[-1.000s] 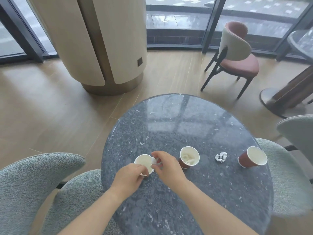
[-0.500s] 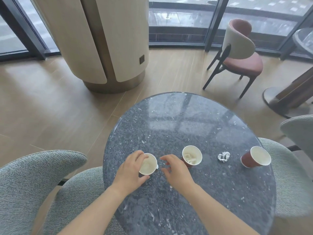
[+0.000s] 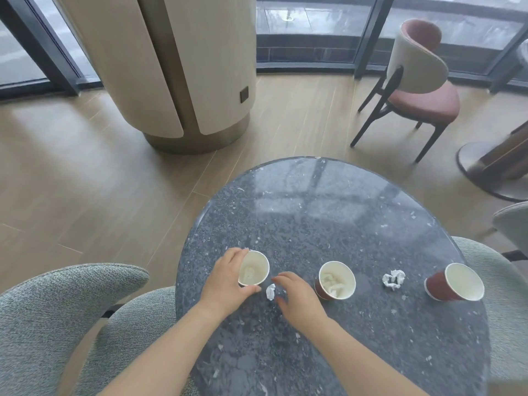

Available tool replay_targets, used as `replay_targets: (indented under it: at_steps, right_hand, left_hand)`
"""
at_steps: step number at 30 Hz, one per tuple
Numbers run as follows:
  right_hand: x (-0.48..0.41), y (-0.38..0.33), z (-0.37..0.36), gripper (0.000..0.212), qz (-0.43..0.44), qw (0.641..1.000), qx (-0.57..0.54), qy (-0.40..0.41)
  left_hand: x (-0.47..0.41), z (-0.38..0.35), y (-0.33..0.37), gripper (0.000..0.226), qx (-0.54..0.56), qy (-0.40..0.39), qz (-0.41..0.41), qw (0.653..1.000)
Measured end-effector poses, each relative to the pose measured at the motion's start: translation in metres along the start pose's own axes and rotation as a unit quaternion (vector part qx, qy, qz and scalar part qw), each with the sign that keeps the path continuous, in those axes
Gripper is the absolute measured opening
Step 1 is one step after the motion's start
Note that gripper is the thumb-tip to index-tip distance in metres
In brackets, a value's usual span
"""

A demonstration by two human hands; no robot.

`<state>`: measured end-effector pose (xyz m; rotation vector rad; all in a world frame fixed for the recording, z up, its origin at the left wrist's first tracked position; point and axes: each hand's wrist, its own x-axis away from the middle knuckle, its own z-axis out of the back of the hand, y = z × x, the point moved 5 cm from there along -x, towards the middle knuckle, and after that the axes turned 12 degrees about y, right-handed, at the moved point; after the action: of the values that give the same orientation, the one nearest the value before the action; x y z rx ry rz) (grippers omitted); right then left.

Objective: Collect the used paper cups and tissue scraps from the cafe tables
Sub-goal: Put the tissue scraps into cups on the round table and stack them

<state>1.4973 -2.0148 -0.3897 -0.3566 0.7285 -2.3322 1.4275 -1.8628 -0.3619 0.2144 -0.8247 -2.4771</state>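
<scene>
While your left hand [image 3: 225,282] wraps around the left cup [image 3: 253,270], with fingers curled over its far side and thumb against the near wall just under the rim, your right hand [image 3: 300,298] hovers low over the table [image 3: 314,218] and holds nothing. Its fingers are loosely bent and spread. The forefinger and thumb sit either side of a small tissue scrap [image 3: 270,291], which lies on the stone just beside the cup you are holding. Whether a fingertip touches the scrap cannot be told.

The left cup stands on the table near its near-left edge, white inside, with a pale wad at the bottom. To the right of your right hand, close by, stands the middle cup [image 3: 336,280], brown outside and with crumpled white tissue in it. Further right a crumpled tissue [image 3: 393,279] lies loose on the tabletop, between the middle cup and the right cup [image 3: 454,282]. That cup is also brown, and its open mouth is turned toward you near the table's right edge.

The table is round, dark, speckled stone. Grey upholstered chairs [image 3: 57,310] curve around its near sides. On the wooden floor [image 3: 71,172] beyond stand a cream column [image 3: 171,67] and a red-seated chair [image 3: 420,92] by the windows [image 3: 314,24].
</scene>
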Motion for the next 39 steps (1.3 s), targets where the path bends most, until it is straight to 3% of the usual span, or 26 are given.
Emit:
replay_targets:
  at_steps: [9,12,20,31,39]
  right_hand:
    - [-0.009,0.004,-0.023,0.030,-0.018,0.994,0.085,-0.067]
    - [-0.006,0.006,-0.023,0.019,-0.031,0.993,0.093,-0.068]
    - [0.017,0.015,-0.009,0.016,-0.046,0.993,0.088,-0.070]
    - [0.017,-0.032,0.053,0.011,0.015,0.986,-0.036,0.162]
    - [0.030,-0.033,0.048,0.033,0.013,0.993,-0.036,0.111]
  left_hand:
    - [-0.014,0.002,-0.005,0.085,-0.001,-0.017,0.009,1.000]
    - [-0.013,0.003,-0.003,0.086,-0.004,-0.016,0.010,1.000]
    - [-0.001,0.008,0.002,0.084,-0.001,-0.010,0.020,1.000]
    - [0.035,-0.002,0.018,0.085,0.005,-0.027,0.003,1.000]
    - [0.046,-0.007,0.020,0.086,-0.001,-0.039,-0.001,0.999]
